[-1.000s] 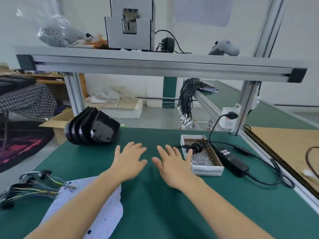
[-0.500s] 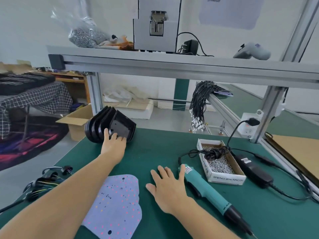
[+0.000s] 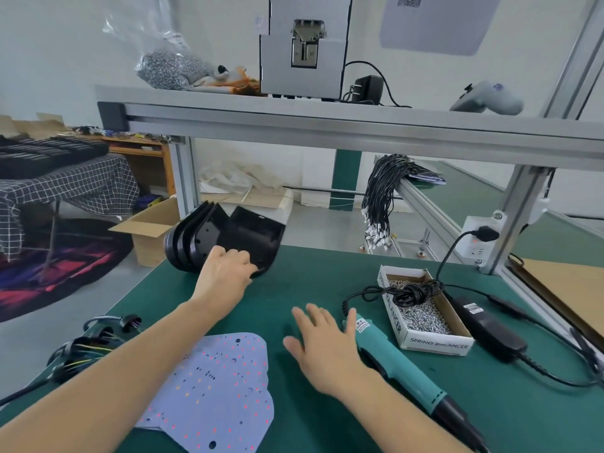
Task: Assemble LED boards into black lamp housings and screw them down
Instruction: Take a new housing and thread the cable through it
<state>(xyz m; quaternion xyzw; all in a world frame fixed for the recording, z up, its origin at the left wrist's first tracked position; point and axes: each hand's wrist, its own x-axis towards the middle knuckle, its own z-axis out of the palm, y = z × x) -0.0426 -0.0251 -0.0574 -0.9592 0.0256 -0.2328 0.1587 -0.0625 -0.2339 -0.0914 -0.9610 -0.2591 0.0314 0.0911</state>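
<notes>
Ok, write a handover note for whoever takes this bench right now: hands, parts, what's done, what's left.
Left hand: gripping the front housing, tilting it off the stack.
Right hand: open, flat on the mat, beside the screwdriver.
LED boards: near edge, untouched.
Screws: in the box at right.
Done: nothing assembled.
Left: lay the housing down, seat a board, screw it.

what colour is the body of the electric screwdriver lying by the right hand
Teal green, ending in a black tip: the plastic electric screwdriver, clearest in the head view.
</notes>
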